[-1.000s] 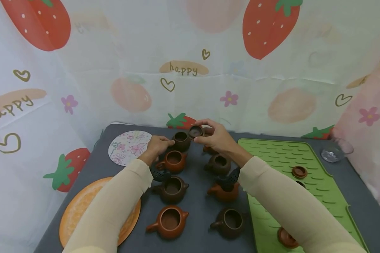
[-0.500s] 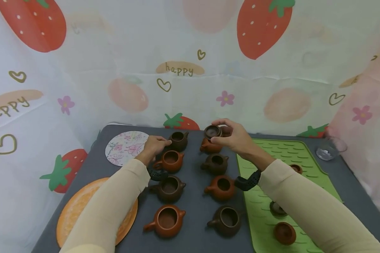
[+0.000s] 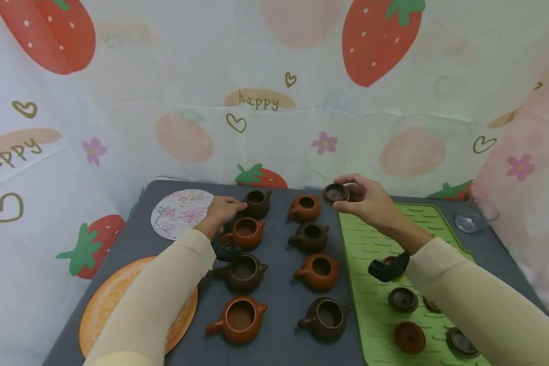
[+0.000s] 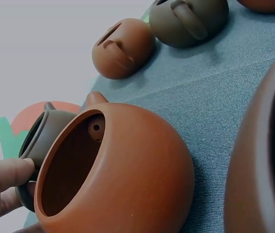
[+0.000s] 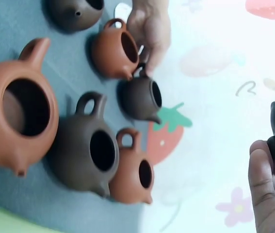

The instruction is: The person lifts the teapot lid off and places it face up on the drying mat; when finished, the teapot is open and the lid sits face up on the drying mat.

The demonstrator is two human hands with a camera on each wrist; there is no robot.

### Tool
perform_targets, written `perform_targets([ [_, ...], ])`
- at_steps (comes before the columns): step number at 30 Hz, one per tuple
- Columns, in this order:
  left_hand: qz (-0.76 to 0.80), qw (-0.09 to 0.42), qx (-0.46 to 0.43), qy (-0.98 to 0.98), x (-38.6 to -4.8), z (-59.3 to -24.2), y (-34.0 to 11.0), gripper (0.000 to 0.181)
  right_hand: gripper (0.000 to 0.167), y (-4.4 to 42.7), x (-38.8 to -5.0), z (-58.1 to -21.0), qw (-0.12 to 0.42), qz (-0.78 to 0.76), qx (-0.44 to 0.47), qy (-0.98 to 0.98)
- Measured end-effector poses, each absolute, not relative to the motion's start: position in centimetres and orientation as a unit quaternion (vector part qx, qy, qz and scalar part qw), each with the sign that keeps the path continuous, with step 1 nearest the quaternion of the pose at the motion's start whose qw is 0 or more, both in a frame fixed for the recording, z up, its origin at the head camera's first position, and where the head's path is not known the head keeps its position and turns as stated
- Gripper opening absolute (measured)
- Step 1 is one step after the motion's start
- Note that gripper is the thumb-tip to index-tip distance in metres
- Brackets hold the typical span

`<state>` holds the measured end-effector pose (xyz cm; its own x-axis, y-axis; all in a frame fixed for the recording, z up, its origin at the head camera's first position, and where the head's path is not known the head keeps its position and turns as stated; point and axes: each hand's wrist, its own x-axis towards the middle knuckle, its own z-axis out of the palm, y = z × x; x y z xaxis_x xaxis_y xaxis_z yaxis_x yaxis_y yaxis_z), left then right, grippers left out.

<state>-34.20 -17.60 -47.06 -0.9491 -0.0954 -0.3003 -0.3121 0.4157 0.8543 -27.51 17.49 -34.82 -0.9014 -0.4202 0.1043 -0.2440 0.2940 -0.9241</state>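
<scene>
At the far end of the left teapot column, my left hand (image 3: 221, 211) pinches the handle of a dark brown teapot (image 3: 262, 209); the teapot is lidless, and the right wrist view shows the hand at its handle. My right hand (image 3: 370, 202) holds a dark teapot lid (image 3: 335, 193) by its knob, underside facing me, in the air by the far left corner of the green mat (image 3: 370, 239). An orange teapot (image 4: 142, 165) beside the left hand fills much of the left wrist view. Left of the lid stands a small orange teapot (image 3: 307, 212), open on top.
Two columns of lidless dark and orange teapots stand on the grey cloth, including a near orange one (image 3: 240, 333) and a dark one (image 3: 325, 333). Several lids, such as a dark lid (image 3: 403, 300), lie on the mat. A glass cup (image 3: 470, 219) stands far right; round placemats (image 3: 102, 295) lie left.
My right hand has carried the dark lid rightward, from beside the far left teapot to the mat's far left corner. The left hand has stayed at the teapot's handle.
</scene>
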Motion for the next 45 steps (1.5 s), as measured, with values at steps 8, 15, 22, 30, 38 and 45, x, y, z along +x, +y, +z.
perform_targets([
  [8,0.526,0.103,-0.120,0.836,-34.2,-46.9,-17.5,0.032,0.049,20.5,-27.2,-34.6,0.056,-0.516,-0.193,0.833],
  [15,0.526,0.107,-0.128,0.834,-34.3,-47.1,-17.6,0.032,0.050,22.4,-26.9,-34.7,0.061,-0.486,-0.178,0.854],
  [22,0.532,0.106,-0.130,0.830,-34.2,-46.9,-17.6,0.032,0.051,24.4,-27.2,-34.8,0.103,-0.445,-0.172,0.873],
  [30,0.533,0.107,-0.132,0.829,-34.1,-46.9,-17.6,0.032,0.053,26.6,-27.5,-36.0,0.137,-0.383,-0.182,0.895],
  [38,0.533,0.112,-0.136,0.827,-34.0,-46.9,-17.6,0.031,0.051,27.7,-27.9,-38.3,0.183,-0.388,-0.166,0.888],
  [45,0.527,0.107,-0.124,0.834,-34.0,-46.8,-17.7,0.030,0.049,28.2,-28.4,-40.0,0.200,-0.402,-0.160,0.879],
])
